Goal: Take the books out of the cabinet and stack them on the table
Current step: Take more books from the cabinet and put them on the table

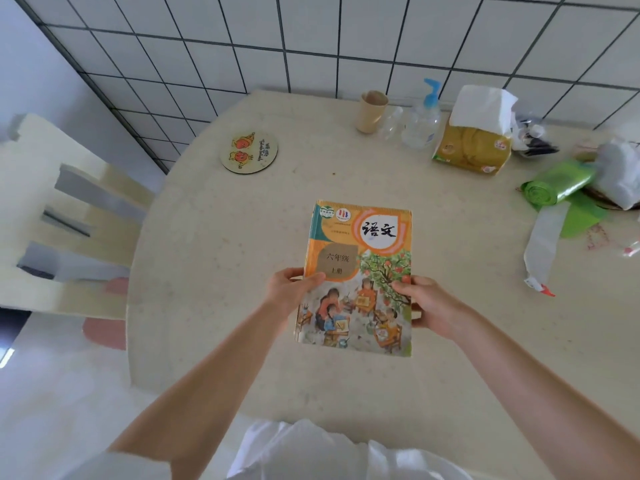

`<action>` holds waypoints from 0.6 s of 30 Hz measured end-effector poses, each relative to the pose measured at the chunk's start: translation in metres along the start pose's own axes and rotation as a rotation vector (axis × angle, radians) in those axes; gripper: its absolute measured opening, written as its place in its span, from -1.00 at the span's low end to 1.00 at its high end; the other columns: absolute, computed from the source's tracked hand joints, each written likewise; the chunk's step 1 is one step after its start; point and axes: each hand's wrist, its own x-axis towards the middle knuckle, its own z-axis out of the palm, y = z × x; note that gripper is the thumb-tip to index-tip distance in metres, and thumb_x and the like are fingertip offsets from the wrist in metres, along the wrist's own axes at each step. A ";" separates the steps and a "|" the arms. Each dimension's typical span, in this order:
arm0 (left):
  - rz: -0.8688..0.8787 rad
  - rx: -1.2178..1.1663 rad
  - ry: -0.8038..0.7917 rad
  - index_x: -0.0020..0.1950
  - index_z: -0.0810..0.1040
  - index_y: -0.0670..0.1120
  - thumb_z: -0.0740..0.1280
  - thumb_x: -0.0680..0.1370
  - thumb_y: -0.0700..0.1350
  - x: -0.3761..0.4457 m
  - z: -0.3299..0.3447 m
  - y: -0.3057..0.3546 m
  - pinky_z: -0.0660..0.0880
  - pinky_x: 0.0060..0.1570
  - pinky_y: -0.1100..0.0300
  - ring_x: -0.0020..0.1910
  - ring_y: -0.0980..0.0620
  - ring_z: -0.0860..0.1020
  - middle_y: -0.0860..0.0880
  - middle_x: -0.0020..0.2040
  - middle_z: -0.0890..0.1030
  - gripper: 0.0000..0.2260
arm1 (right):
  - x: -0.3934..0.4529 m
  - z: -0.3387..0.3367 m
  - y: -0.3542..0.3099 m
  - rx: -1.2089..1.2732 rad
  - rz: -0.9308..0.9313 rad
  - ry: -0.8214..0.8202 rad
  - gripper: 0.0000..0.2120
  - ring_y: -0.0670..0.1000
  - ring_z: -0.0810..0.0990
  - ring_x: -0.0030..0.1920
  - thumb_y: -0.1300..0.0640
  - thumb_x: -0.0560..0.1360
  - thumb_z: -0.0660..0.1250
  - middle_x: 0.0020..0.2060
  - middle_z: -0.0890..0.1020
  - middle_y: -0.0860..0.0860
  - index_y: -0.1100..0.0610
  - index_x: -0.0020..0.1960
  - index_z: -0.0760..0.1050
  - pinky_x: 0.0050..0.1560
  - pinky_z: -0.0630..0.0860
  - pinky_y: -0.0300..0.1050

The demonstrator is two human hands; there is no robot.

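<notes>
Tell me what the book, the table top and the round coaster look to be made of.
Book: paper with a soft, slightly glossy printed cover, worn at the edges. Table top: likely cream stone or composite, smooth and matte with fine speckles. Coaster: probably cork or board, judging by its dark rim and printed face.

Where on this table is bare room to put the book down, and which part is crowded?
Both hands, left hand and right hand, hold the textbook over the table. Bare room: the middle, between the round coaster and the near edge. Crowded: the far right, around the tissue pack, pump bottle and green bag roll.
</notes>
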 end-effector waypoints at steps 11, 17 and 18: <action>-0.077 -0.027 0.048 0.15 0.65 -0.07 0.54 0.39 -0.06 0.015 0.003 -0.002 0.57 0.13 -0.09 0.01 -0.11 0.66 -0.07 0.00 0.70 -0.65 | 0.022 0.006 -0.006 0.011 0.072 0.002 -0.80 0.10 0.60 -0.10 0.14 0.57 0.29 -0.03 0.65 0.11 0.20 0.16 0.48 0.07 0.55 0.17; 0.038 0.082 0.140 0.14 0.66 -0.07 0.52 0.41 -0.05 0.018 0.005 0.005 0.61 -0.05 0.07 -0.07 0.02 0.66 -0.01 -0.05 0.70 -0.68 | 0.025 0.005 -0.007 0.000 0.053 0.017 -0.76 0.09 0.61 0.03 0.11 0.58 0.27 0.06 0.64 0.10 0.20 0.19 0.47 0.14 0.52 0.24; 0.059 0.114 0.149 0.13 0.65 -0.06 0.53 0.41 -0.04 0.018 0.004 0.006 0.60 -0.11 0.13 -0.09 0.05 0.65 0.00 -0.05 0.70 -0.68 | 0.026 0.005 -0.007 -0.008 0.047 0.029 -0.76 0.09 0.61 0.06 0.11 0.58 0.26 0.08 0.64 0.11 0.20 0.20 0.46 0.13 0.53 0.24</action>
